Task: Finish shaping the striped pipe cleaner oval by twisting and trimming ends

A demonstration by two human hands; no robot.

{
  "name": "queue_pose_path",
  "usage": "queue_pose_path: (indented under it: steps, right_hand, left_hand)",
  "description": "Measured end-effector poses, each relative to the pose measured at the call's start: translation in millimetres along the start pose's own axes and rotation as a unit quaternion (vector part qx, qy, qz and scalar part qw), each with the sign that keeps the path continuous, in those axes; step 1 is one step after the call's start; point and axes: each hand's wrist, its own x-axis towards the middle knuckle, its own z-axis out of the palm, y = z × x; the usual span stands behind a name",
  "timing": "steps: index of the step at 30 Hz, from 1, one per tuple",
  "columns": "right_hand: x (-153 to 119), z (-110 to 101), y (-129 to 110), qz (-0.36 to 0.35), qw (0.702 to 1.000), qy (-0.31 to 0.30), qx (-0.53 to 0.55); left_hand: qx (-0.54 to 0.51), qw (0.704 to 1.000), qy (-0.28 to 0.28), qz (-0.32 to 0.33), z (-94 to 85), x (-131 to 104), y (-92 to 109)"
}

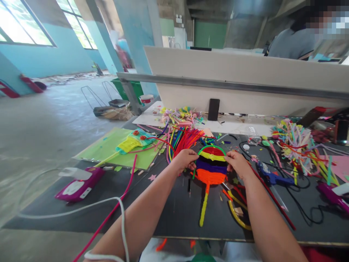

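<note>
Both my hands pinch the edges of a round fan made of pipe cleaners (212, 169), banded in red, yellow, black, purple and orange inside a green rim. Its yellow handle (203, 213) points down toward me. My left hand (187, 161) has its fingers closed on the left edge. On the right edge, near the yellow band, my right hand (236, 163) is closed too. Just beyond my left hand lies a bundle of colourful pipe cleaners (188, 140). Beside my right forearm are loose yellow pipe cleaners (236, 216) and a blue glue gun (275, 176).
A yellow and blue pipe-cleaner piece (131, 142) rests on a green sheet (92, 147). Purple devices (79, 185) with cables sit left and right. A phone (213, 109) leans against the white partition (185, 96). Tangled scraps (294, 140) lie right. A person (291, 43) is beyond the partition.
</note>
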Motion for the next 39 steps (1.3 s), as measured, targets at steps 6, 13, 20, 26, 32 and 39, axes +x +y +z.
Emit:
queue_pose_path:
  steps: [6,13,20,26,32,39]
  right_hand:
    - [-7.8,-2.5,-14.4,-0.061,0.994,0.046,0.079]
    - [-12.0,-2.9,-20.2,-0.037,0.979,0.055,0.191]
    - [-12.0,-2.2,-24.4,-0.034,0.969,0.082,0.229]
    - [-8.8,-1.6,-17.9,-0.052,0.967,0.133,0.211]
    - [-9.4,0.3,-16.6,-0.061,0.971,0.138,0.184]
    - [-9.3,1.6,-15.0,-0.058,0.975,0.106,0.185]
  left_hand:
    - [-0.098,0.994,0.019,0.048,4.9,-12.0,14.3]
    - [-0.160,0.985,0.009,0.063,4.9,-23.2,22.0]
    - [-0.173,0.983,-0.008,0.069,1.7,-23.2,21.3]
    - [-0.162,0.985,-0.024,0.063,4.4,-23.2,21.6]
    - [-0.169,0.983,-0.026,0.069,5.5,-22.7,20.3]
    - [-0.192,0.979,-0.005,0.063,-0.1,-20.4,19.5]
